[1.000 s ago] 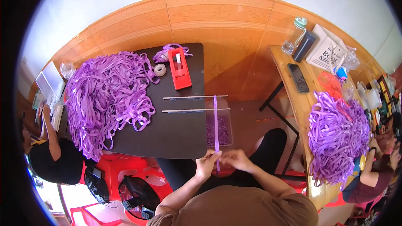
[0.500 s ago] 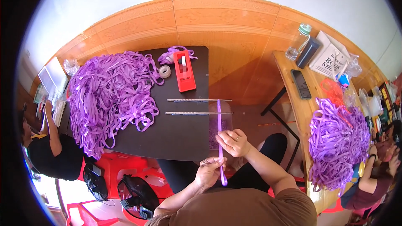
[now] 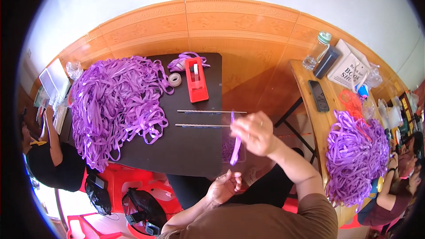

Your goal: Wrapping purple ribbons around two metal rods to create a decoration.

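A person's right hand [image 3: 253,133] pinches a purple ribbon strip [image 3: 235,146] just off the near right corner of a black table [image 3: 186,150]. The left hand [image 3: 223,186] hovers open below that corner. A purple ribbon pile [image 3: 115,102] covers the table's left side.

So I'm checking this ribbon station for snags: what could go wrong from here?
The purple strip hangs from the right hand alone, the left hand open below, so it could slip to the floor. The two thin rods jut past the black table edge near that hand and might get knocked.
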### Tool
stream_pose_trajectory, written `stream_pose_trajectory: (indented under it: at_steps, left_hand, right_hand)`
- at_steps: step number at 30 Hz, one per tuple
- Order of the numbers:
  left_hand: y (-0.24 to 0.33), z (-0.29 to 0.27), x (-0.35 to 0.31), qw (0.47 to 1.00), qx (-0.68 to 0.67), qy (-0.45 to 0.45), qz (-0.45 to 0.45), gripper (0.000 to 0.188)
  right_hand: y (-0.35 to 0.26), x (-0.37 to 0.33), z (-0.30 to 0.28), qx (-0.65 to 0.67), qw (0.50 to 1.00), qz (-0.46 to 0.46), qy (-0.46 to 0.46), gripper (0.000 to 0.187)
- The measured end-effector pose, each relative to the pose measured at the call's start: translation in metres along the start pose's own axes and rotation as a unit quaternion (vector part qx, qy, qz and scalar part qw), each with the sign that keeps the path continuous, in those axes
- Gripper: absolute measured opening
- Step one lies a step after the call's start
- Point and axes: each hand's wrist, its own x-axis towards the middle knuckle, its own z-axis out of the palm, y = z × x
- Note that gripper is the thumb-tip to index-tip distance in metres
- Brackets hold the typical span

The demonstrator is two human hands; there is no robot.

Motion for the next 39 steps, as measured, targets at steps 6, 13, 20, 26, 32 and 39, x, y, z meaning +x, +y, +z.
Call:
stream_pose_trajectory:
  at_steps: [6,13,20,26,32,39]
  left_hand:
    - [-0.001,-0.02,0.002,0.997,0.015,0.048,-0.06,0.032]
    - [0.008,-0.028,0.004,0.998,0.016,0.049,-0.042,0.03]
    - [0.003,-0.032,0.013,0.996,0.062,0.057,-0.023,0.03]
    - [0.007,-0.005,0.056,0.714,0.629,0.15,0.267,0.056]
    - [0.015,0.015,0.108,0.572,0.665,0.219,0.427,0.066]
    - [0.027,0.02,0.128,0.749,0.49,0.227,0.383,0.022]
  right_hand:
    - [0.094,0.019,0.029,0.077,0.99,0.1,-0.059,0.02]
    - [0.148,-0.024,0.076,0.292,0.889,0.331,-0.121,0.013]
    - [0.146,-0.084,0.103,0.358,0.729,0.537,-0.227,0.009]
    - [0.073,-0.147,0.111,0.508,0.472,0.704,-0.151,0.014]
    - [0.013,-0.186,0.105,0.61,0.276,0.742,0.047,0.02]
    - [-0.02,-0.215,0.116,0.626,0.184,0.756,0.057,0.012]
